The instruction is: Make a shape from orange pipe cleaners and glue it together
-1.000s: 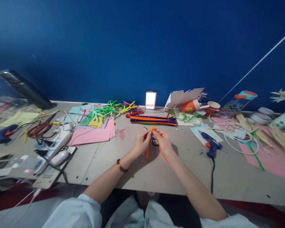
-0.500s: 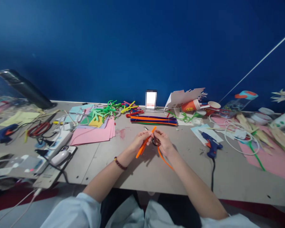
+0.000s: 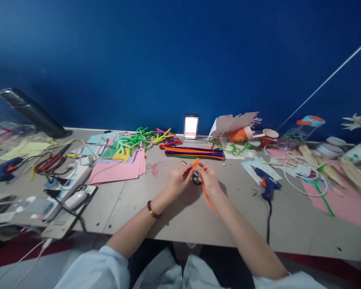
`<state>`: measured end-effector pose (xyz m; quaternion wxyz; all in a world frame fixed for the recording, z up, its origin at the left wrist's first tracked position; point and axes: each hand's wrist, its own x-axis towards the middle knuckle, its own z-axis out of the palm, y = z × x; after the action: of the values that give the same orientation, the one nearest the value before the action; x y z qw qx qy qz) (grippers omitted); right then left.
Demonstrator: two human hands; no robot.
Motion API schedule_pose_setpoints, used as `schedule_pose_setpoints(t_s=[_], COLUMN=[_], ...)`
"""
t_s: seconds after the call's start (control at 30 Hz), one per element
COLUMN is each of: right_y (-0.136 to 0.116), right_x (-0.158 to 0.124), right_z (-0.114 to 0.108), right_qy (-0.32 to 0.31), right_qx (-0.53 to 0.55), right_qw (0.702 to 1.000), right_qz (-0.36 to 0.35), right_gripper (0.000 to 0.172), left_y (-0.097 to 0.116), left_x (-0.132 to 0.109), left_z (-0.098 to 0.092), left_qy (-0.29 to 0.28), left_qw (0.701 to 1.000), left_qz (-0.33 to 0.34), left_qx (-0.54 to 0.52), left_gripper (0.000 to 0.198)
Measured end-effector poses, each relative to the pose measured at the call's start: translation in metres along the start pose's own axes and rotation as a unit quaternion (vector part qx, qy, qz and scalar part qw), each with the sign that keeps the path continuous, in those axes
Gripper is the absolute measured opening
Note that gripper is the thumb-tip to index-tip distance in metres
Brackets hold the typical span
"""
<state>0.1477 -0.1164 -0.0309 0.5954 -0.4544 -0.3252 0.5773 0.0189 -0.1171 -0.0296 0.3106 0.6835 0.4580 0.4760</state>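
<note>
My left hand [image 3: 177, 180] is closed on an orange pipe cleaner [image 3: 195, 163], whose short end pokes up between my thumbs. Fingers pinched, my right hand [image 3: 208, 177] meets it from the other side. A long orange strand [image 3: 209, 200] trails below my right hand toward the forearm. Between and behind the hands is a pair of scissors [image 3: 196, 178] with dark handles; its metal tips show past my left fingers. Whether the scissors lie on the table or touch my fingers, I cannot tell. Just beyond is a bundle of coloured pipe cleaners [image 3: 194, 152].
A phone [image 3: 191, 127] stands against the blue wall. To the right are a blue glue gun [image 3: 269, 184], paper cups [image 3: 242, 133] and a coiled white cable [image 3: 307, 176]. Pink paper [image 3: 117, 170], green pipe-cleaner shapes [image 3: 135, 140] and a power strip [image 3: 72, 186] are on the left.
My left hand has turned inward and its fingers have closed further over the orange pieces. The orange length that stuck out below that hand is now hidden. The right hand barely shifts.
</note>
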Motion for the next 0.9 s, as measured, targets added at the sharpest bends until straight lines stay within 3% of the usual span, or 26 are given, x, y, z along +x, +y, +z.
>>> schedule_pose_setpoints(t_s=[0.13, 0.3, 0.43, 0.53, 0.63, 0.8, 0.9], right_y=[0.005, 0.007, 0.005, 0.001, -0.002, -0.002, -0.001], right_x=[-0.001, -0.002, -0.002, -0.002, -0.002, -0.002, -0.001], right_z=[0.002, 0.003, 0.002, 0.0, -0.002, -0.005, -0.007], right_qy=[0.0, -0.017, -0.035, -0.069, -0.114, -0.141, -0.15], right_qx=[-0.017, -0.02, -0.005, 0.012, 0.023, 0.031, 0.029], right_qw=[1.0, 1.0, 0.999, 0.997, 0.992, 0.988, 0.986], right_qz=[-0.005, -0.005, 0.015, 0.034, 0.056, 0.063, 0.065], right_gripper=[0.034, 0.035, 0.038, 0.036, 0.033, 0.033, 0.033], left_y=[-0.01, -0.006, 0.005, 0.01, 0.013, 0.015, 0.014], left_x=[-0.003, -0.004, 0.0, 0.003, 0.005, 0.006, 0.007], left_z=[0.002, 0.002, 0.002, 0.001, 0.0, -0.002, -0.004], left_qy=[0.014, -0.012, -0.057, -0.097, -0.114, -0.13, -0.176], left_qw=[0.995, 0.996, 0.995, 0.967, 0.941, 0.905, 0.867], left_qz=[0.052, 0.035, -0.047, -0.131, -0.187, -0.235, -0.258], left_qx=[0.083, 0.085, -0.063, -0.197, -0.259, -0.329, -0.388], left_gripper=[0.017, 0.016, 0.028, 0.034, 0.034, 0.027, 0.027])
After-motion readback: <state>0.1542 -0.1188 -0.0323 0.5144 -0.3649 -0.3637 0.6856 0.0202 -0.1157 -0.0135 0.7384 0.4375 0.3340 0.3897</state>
